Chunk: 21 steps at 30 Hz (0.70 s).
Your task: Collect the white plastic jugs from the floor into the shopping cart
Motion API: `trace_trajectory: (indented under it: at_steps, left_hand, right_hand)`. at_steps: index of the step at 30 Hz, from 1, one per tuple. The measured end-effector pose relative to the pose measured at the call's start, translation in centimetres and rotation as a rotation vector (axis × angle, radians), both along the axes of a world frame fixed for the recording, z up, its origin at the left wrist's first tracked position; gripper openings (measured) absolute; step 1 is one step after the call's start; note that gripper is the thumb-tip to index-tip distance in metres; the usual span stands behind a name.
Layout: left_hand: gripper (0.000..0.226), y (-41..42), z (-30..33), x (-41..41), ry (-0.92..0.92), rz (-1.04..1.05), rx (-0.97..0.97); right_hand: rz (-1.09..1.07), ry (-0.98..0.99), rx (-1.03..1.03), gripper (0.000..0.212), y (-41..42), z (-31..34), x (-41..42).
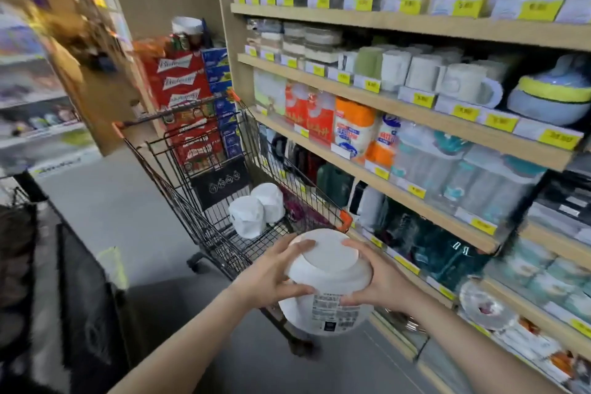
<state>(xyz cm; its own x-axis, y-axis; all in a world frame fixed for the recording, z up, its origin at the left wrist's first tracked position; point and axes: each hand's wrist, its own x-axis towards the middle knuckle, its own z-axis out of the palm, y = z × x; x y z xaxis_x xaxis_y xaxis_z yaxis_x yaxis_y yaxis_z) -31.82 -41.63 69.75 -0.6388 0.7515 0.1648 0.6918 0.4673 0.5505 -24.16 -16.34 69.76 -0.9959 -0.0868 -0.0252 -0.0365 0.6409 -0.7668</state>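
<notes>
Left hand (268,275) and right hand (380,283) grip one white jug (326,278) from either side, held just short of the cart's (179,201) near rim. Fingertip hold on smooth plastic — risk of slip. Further in, two jugs (256,211) lie in the basket; a careless drop could knock them, or clip the rim — shelves (415,115) close alongside.

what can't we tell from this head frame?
- Head view: held jug label print is too blurred to read.
- Cart near end is hidden by the jug and both hands.
- Any jugs left on the floor: none visible; left side is smeared.
</notes>
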Motion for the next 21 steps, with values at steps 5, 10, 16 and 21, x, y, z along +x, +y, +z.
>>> trace_trajectory:
  at_steps: [5, 10, 16, 21]
  left_hand:
    - [0.075, -1.6, -1.4, -8.6, -0.061, -0.006, -0.017]
    - [0.076, -2.8, -1.9, -18.6, -0.118, 0.002, -0.135]
    - [0.079, -5.6, -3.0, -27.9, -0.159, 0.002, -0.135]
    - [0.088, -7.8, -5.1, -34.9, -0.161, -0.090, -0.247]
  right_hand:
    - [0.002, -0.036, -0.042, 0.093, -1.7, -1.6, -8.4]
    - [-0.023, -0.079, -0.130, 0.093, -3.0, -3.3, -17.8]
    - [0.025, -0.108, -0.090, 0.088, -5.7, -4.0, -27.1]
    - [-0.017, -0.143, -0.007, 0.090, -8.8, -6.7, -32.4]
